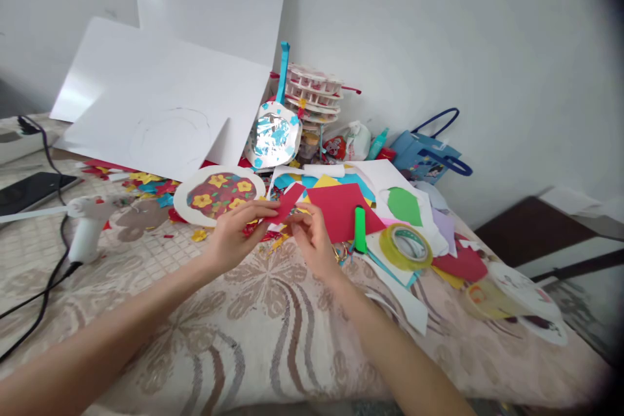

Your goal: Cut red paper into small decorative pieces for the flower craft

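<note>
A floral-patterned tablecloth [263, 351] lies beneath everything, and behind it 2 large white boards [160, 88] stand tilted near the wall. The person's left hand [238, 234] pinches a red paper strip [291, 203] between thumb and fingers. The right hand [314, 240] is beside it, fingers curled near the strip's lower edge; whether they grip it cannot be told. The strip is above the tablecloth, between a white scalloped panel with yellow flowers [184, 198] on the left and a red paper sheet [336, 205] on the right. A white glue gun [86, 234] stands at far left. A yellow tape roll [392, 257] rests right of a green-and-black tool [360, 231].
</note>
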